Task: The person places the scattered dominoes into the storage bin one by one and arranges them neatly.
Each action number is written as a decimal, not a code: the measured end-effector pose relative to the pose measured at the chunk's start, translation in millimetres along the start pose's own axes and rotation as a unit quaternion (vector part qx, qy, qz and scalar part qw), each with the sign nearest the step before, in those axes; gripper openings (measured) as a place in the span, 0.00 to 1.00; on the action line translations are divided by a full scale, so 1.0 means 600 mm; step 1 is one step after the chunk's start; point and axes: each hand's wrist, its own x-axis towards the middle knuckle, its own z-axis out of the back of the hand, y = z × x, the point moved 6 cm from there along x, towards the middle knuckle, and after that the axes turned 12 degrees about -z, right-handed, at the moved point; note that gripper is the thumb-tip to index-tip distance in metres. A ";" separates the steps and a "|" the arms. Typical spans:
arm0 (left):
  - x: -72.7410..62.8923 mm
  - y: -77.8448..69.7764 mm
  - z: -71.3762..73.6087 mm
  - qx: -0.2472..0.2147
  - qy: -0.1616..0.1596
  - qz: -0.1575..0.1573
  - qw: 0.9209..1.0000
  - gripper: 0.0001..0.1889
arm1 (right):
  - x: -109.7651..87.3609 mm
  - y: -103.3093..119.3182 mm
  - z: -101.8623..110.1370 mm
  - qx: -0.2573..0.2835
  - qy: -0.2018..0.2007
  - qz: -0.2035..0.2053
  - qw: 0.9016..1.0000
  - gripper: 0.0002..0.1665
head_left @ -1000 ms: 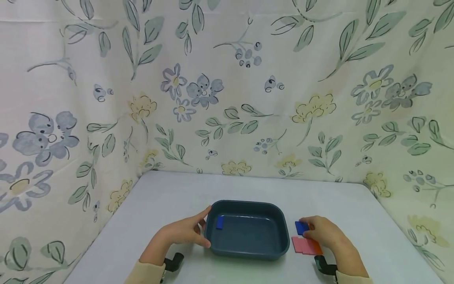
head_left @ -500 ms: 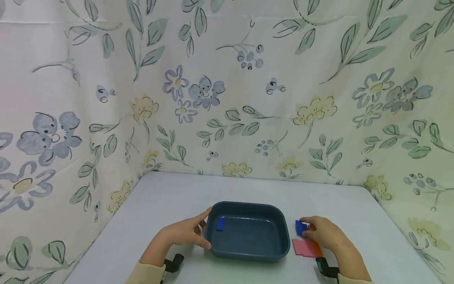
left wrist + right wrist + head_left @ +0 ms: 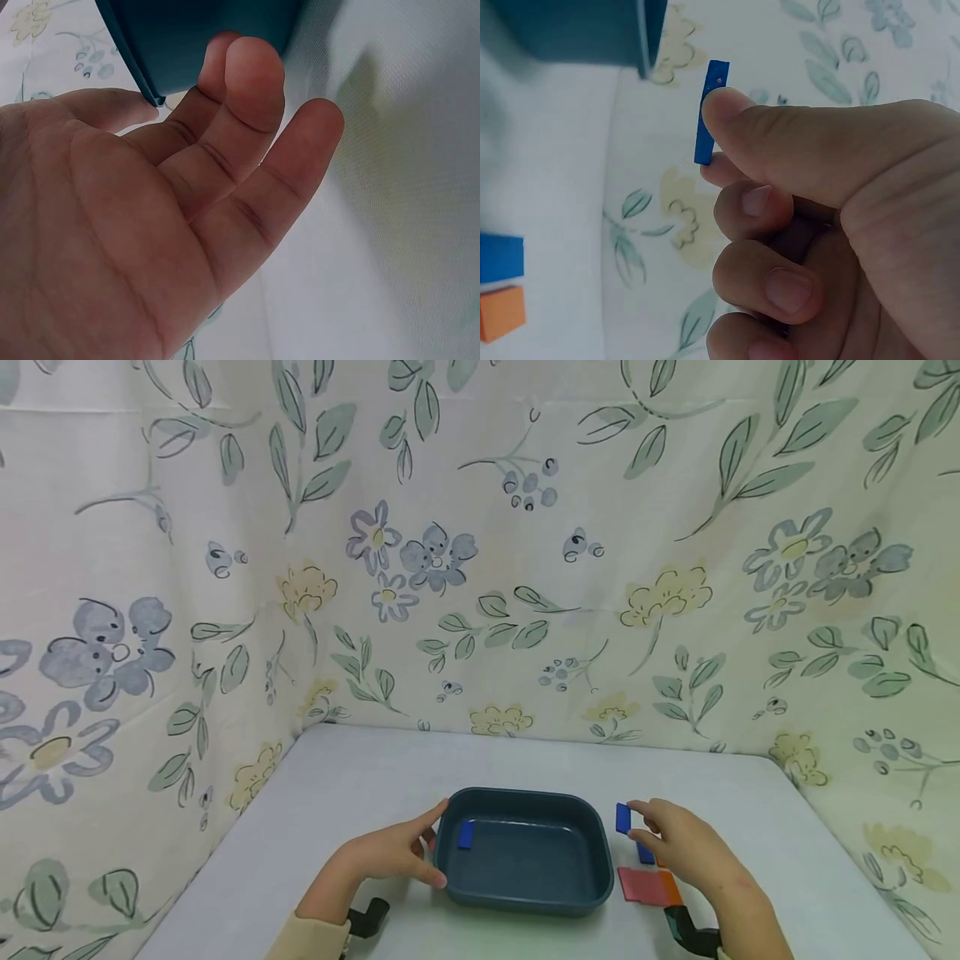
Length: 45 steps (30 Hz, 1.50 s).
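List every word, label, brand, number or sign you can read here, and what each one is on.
None: I can read no text in any view.
The blue block in the right hand has tiny specks near one end, too small to make out.
The tray shows no readable lettering.
The cloth shows only flowers, berries and leaves.

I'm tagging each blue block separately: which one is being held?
The raised blue block, pinched in the right hand. The second blue block lies inside the tray; the third blue block lies on the table beside an orange block; neither is gripped.
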 end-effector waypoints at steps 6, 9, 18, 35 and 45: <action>0.001 0.003 0.000 0.001 -0.002 0.001 1.000 0.61 | -0.015 0.045 0.003 -0.002 -0.011 0.030 0.999 0.28; 0.001 0.005 0.002 0.003 -0.005 0.004 1.000 0.61 | -0.016 0.067 -0.005 -0.002 -0.009 0.051 0.999 0.27; -0.004 0.007 0.000 -0.013 -0.006 0.010 1.000 0.60 | -0.009 0.144 -0.046 -0.013 -0.017 0.147 0.989 0.24; -0.005 0.009 0.001 -0.003 -0.010 0.008 1.000 0.61 | -0.002 0.228 -0.117 -0.035 -0.018 0.184 0.982 0.24; -0.004 0.006 0.004 -0.004 0.000 -0.003 1.000 0.60 | 0.005 0.263 -0.157 -0.052 -0.061 0.168 0.982 0.23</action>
